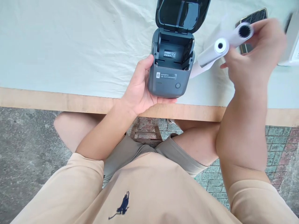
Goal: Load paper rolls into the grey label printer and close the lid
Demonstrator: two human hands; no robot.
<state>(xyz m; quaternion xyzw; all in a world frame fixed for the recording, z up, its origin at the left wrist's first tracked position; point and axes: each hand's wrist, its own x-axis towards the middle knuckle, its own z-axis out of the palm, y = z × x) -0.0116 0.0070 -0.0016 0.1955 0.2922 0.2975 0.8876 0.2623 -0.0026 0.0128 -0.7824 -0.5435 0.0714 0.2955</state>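
Observation:
A dark grey label printer [168,81] rests in my left hand [142,84], tilted toward me above the table's front edge. My thumb presses its left side and my fingers lie under it. Its glossy black lid [179,15] is swung up, and the paper bay [173,46] inside holds no roll. To the right, my right hand [257,53] is closed at the end of a white paper roll [235,35] with a dark core; motion blurs it. Close beside lies a second white paper roll [211,54] with a small hole, touching or nearly touching my fingers.
A phone [258,15] lies behind my right hand, partly covered by it. At the far right edge is a white box-like object [289,46], cut off by the frame. Pale cloth [58,46] covers the table, with a bare wooden front edge [58,99].

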